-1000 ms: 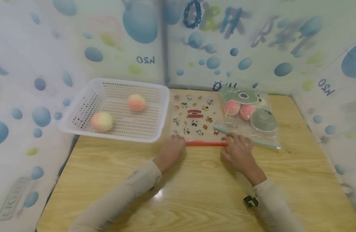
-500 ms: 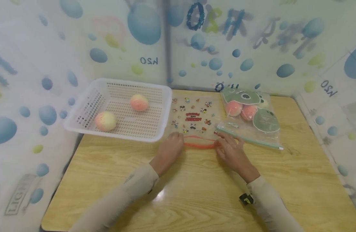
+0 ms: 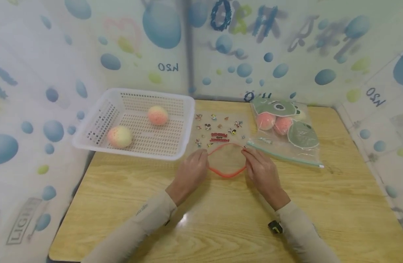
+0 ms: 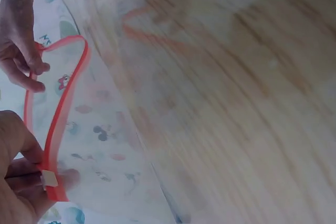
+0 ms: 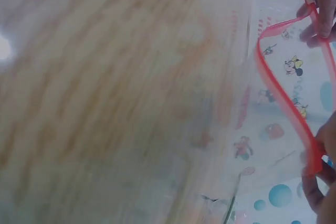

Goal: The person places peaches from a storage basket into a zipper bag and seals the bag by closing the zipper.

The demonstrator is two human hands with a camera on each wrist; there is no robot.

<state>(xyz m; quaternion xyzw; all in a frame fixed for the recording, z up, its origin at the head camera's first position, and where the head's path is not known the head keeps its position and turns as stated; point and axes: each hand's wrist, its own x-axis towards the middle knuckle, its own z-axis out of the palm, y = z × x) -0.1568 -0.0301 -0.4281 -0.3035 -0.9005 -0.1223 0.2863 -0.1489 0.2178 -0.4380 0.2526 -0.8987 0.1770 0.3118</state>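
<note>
A clear zipper bag [image 3: 221, 127] printed with small cartoon figures lies on the table, its red-rimmed mouth spread into a wide oval. My left hand [image 3: 191, 171] pinches the left end of that rim; in the left wrist view a pale slider [image 4: 50, 178] shows beside the left fingers. At the rim's right end, my right hand [image 3: 263, 171] pinches between thumb and fingers. Nothing shows inside the bag. Both wrist views catch the red rim [image 5: 283, 95] stretched between the two hands.
A white plastic basket [image 3: 185, 146] at the left holds two pink-and-yellow balls [image 3: 120, 137]. Another zipper bag [image 3: 287, 148], with a green seal and frog-like print, lies at the right with pink balls [image 3: 265, 121] inside. A patterned wall [image 3: 221, 65] stands behind the wooden table [image 3: 221, 226].
The bag's red edge was flat and closed one second ago; its mouth now gapes wide. My right hand has shifted left off the green-sealed bag's edge and grips the red rim.
</note>
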